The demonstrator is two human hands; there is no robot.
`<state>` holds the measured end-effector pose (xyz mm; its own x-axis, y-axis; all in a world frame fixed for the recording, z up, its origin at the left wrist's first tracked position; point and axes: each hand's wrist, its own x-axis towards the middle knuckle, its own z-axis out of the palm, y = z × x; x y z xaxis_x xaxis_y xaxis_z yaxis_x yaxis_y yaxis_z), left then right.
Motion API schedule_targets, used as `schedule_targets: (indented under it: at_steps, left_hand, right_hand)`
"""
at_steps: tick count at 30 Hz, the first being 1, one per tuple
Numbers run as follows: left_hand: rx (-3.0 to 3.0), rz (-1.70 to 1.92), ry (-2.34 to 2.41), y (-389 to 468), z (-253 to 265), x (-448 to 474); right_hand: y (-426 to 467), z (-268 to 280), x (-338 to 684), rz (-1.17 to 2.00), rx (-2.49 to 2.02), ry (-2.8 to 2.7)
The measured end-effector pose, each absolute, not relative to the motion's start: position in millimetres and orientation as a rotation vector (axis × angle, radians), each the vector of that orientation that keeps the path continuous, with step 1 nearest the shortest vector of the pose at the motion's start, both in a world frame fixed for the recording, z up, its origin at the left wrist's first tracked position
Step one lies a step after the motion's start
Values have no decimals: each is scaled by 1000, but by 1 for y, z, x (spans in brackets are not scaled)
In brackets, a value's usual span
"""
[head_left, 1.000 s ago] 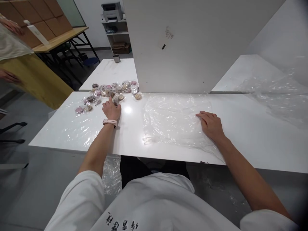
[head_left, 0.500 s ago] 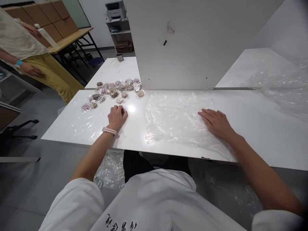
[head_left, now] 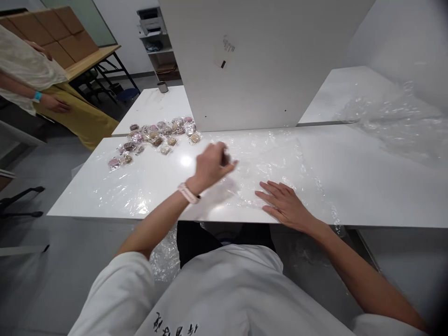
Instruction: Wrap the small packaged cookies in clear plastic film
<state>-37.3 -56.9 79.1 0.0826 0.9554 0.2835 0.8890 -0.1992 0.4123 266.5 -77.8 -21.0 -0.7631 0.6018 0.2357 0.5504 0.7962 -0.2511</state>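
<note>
My left hand is raised over the left part of a clear plastic sheet. Its fingers are curled around something dark, blurred and mostly hidden, which I cannot make out. My right hand lies flat on the sheet near the table's front edge, fingers spread. Left of the sheet, several small round items in clear wrappers, pink, tan and brown, are gathered on the white table.
An upright white panel borders the table's back. More crumpled clear plastic lies at the right. A metal cup stands at the back left. Another person stands beyond the table's left end. Clear plastic hangs below the front edge.
My left hand has lifted from the table and moved right over the sheet. My right hand has slid left and nearer to me across the sheet. The view has shifted slightly.
</note>
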Motion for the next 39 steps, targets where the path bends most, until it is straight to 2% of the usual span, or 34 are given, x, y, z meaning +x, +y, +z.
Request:
schedule_targets:
  at_steps: [3, 7, 12, 16, 20, 25, 33, 36, 39]
  left_hand:
    - [2457, 453, 1522, -49, 57, 29]
    - [2628, 306, 1388, -47, 20, 59]
    - [2604, 437, 1390, -84, 24, 19]
    - [2474, 423, 1302, -138, 29, -37]
    - [2314, 535, 1431, -183, 19, -70]
    - [2254, 751, 1548, -208, 9, -67]
    - [1938, 1062, 1647, -199, 40, -61]
    - [1927, 978, 1901, -169, 41, -62]
    - [2049, 694, 2117, -139, 31, -62]
  right_hand:
    - [-74, -20, 268, 236, -876, -2631]
    - [-76, -16, 269, 182, -851, -2510]
    - [-99, -12, 275, 78, -932, -2331]
    - [-124, -17, 290, 174, -973, -2311]
    - [-135, -20, 302, 281, -965, -2303]
    - [-138, -15, 303, 325, -962, -2296]
    - [-119, 33, 296, 395, -1066, -2370]
    - [-81, 43, 282, 385, -1191, -2381]
    - [-43, 34, 265, 344, -1280, -2446]
